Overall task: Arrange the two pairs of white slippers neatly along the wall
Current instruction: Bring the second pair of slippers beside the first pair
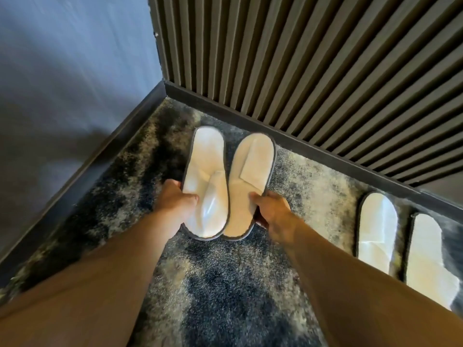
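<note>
My left hand grips left slipper, right hand grips right slipper; second pair lies by slatted wall. Next: lower both onto carpet, aligned, then let go

white slippers, mottled grey carpet, blue wall

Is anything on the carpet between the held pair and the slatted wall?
Nothing visible: the carpet is bare between the held pair and the slatted wall. The other pair lies off to the right.
</note>
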